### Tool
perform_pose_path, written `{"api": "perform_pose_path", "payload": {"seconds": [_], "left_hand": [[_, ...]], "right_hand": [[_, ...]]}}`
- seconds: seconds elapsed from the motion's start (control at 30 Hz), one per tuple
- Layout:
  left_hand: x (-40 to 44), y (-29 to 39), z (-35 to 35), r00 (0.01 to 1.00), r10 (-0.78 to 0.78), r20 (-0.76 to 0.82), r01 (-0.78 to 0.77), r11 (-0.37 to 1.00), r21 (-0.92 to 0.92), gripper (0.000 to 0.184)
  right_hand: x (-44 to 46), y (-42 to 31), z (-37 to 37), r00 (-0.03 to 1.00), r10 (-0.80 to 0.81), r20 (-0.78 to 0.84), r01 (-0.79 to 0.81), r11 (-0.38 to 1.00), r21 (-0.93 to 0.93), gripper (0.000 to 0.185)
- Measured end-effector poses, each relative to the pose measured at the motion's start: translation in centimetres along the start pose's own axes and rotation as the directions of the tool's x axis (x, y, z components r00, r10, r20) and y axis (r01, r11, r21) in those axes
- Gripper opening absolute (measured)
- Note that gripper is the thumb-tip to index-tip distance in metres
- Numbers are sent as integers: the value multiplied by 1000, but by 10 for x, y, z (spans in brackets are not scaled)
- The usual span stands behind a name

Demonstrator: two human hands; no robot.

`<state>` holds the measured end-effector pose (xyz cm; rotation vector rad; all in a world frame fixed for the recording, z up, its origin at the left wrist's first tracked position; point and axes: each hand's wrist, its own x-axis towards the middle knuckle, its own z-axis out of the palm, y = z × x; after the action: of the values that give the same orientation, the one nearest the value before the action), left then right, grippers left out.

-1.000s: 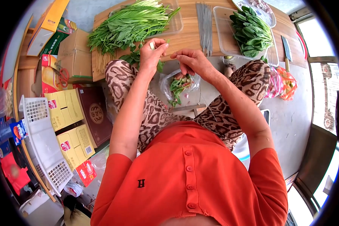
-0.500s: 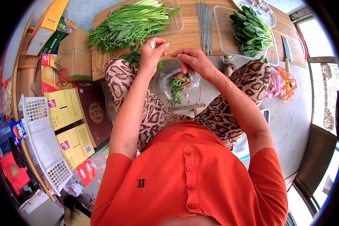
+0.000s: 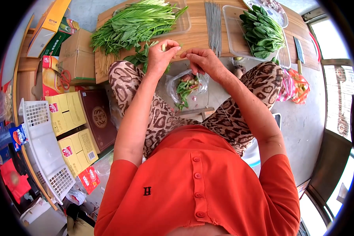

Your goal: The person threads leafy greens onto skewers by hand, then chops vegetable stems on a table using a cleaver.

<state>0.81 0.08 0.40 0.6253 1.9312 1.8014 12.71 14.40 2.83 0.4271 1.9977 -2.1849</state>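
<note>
Over the table's near edge, my left hand (image 3: 163,56) is closed on a leafy green stem, whose pale end (image 3: 163,47) pokes out between the fingers. Dark leaves (image 3: 137,59) hang beside that wrist; whether they belong to the same stem is unclear. A short gap to the right, my right hand (image 3: 205,62) has thumb and forefinger pinched together, and anything between them is too small to make out. Below both hands, between the knees, a clear plastic bag (image 3: 171,87) holds leafy scraps (image 3: 187,86). A thin line (image 3: 224,112) runs near the right thigh.
On the wooden table (image 3: 198,37) lie a heap of long greens (image 3: 141,23), thin metal skewers (image 3: 213,29), a clear tray (image 3: 234,39) with dark leafy greens (image 3: 263,33), and a knife (image 3: 299,51). Cartons (image 3: 78,55), scissors (image 3: 65,78) and a white basket (image 3: 43,137) stand left.
My left hand has shifted slightly right, still closed on the green stem. My right hand has moved a little right and its fingers have turned slightly.
</note>
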Motion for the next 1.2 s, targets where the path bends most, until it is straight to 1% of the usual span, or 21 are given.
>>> {"api": "perform_pose_path", "payload": {"seconds": [0.1,0.17,0.23,0.27,0.3,0.37,0.4,0.47,0.5,0.57,0.6,0.63,0.67,0.77,0.9,0.97,1.07,1.2], "left_hand": [[-1,-4,1,999,-5,38,7,999,-46,5],[2,-13,-1,987,-55,152,64,996,-56,13],[1,-12,-2,983,-54,175,69,994,-83,16],[0,-11,-2,979,-52,198,75,991,-110,19],[1,-13,-3,979,-52,198,75,991,-111,19],[4,-19,-6,979,-110,170,148,962,-230,23],[4,-21,-8,980,-110,166,147,962,-231,23],[5,-25,-12,961,-216,175,255,935,-247,26],[3,-19,-12,961,-217,171,255,934,-249,26],[0,-7,-12,936,-305,178,344,902,-262,25],[0,-9,-13,936,-305,176,343,902,-263,25],[2,-10,-14,930,-306,203,347,913,-216,24],[3,-11,-15,923,-307,230,349,922,-169,23],[-1,-4,-11,921,-280,272,339,919,-202,20],[-2,-3,-10,914,-275,299,345,913,-216,20],[-1,-7,-14,894,-253,370,345,915,-208,21],[-2,-2,-10,897,-266,352,355,910,-215,21],[-2,-2,-9,891,-263,371,354,912,-205,23]], "right_hand": [[4,4,-3,1000,-12,-10,12,1000,-22,25],[8,8,-5,1000,-13,-19,13,999,-35,24],[11,10,-6,997,-7,-78,6,1000,-10,24],[12,11,-8,997,-7,-79,6,1000,-11,24],[12,10,-9,996,-16,-92,17,1000,13,23],[11,8,-10,995,-24,-100,28,999,34,23],[9,6,-10,994,-24,-103,29,999,45,23],[6,2,-10,994,-24,-102,30,998,56,23],[5,-1,-11,995,-37,-94,43,997,65,23],[2,-1,-12,995,-49,-83,56,996,74,23],[1,0,-12,999,-40,-35,41,999,36,24],[0,2,-12,1000,-28,12,29,1000,-3,24],[0,3,-10,999,-29,13,29,1000,-2,24],[-2,2,-3,996,-17,92,23,998,-62,23],[-5,-4,1,996,33,89,-29,999,-42,22],[-5,-4,1,996,25,90,-20,998,-59,21],[-4,-3,1,995,26,94,-20,998,-65,21],[-4,-3,1,996,38,85,-32,997,-68,21]]}}
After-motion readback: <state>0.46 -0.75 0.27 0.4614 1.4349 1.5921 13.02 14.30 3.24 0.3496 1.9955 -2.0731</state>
